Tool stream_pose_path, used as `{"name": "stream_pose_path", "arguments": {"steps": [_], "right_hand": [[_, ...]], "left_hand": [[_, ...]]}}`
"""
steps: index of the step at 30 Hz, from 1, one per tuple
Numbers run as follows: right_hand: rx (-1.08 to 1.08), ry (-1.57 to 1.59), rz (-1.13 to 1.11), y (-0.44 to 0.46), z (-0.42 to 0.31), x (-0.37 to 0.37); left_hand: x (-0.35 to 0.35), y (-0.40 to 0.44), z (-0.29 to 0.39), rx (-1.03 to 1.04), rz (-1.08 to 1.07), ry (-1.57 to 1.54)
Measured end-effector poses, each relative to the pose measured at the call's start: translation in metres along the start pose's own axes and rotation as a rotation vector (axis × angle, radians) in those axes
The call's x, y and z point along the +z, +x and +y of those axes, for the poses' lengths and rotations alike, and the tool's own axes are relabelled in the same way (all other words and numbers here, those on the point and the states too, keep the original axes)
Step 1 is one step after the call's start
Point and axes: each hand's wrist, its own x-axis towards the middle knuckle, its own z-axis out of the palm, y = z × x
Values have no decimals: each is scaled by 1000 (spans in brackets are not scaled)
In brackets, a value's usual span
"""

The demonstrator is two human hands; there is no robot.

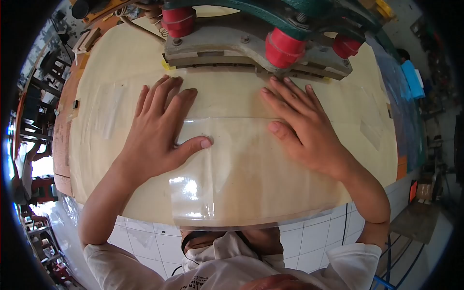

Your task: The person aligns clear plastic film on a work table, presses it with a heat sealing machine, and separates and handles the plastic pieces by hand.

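A clear plastic sheet (232,174) lies on the cream-covered table, its near end reaching the front edge and shining with reflected light on the left. My left hand (162,128) rests at the sheet's left side, fingers apart and pointing forward, the thumb lying over the plastic. On the right, my right hand (302,123) is spread flat with its thumb and palm on or just above the sheet. Beyond both fingertips stands a press head with a long metal bar (212,50), its lower edge close to the table surface.
Red insulators (285,47) join the metal bar to a green frame (232,12) overhead. Strips of clear tape (113,111) are on the cream table cover (96,159). Blue plastic (394,106) hangs at the right edge. A cable (140,29) runs behind at the left.
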Motion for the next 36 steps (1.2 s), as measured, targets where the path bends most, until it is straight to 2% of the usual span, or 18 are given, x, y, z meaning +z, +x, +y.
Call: {"name": "stream_pose_path", "arguments": {"steps": [4,9,17,23,34,36], "right_hand": [[14,83,8,-2,5,-11],[145,-65,2,-24,31,-28],[169,-27,78,-27,44,-39],[116,-4,58,-28,45,-34],[181,85,26,-47,46,-35],[223,143,39,-58,47,-39]], "left_hand": [[-3,-1,-3,21,24,14],[-3,-3,-1,18,30,-9],[-3,-4,0,36,34,6],[-7,-6,-3,50,9,15],[-20,-11,-8,71,28,-17],[-28,-13,-19,98,-79,-139]]}}
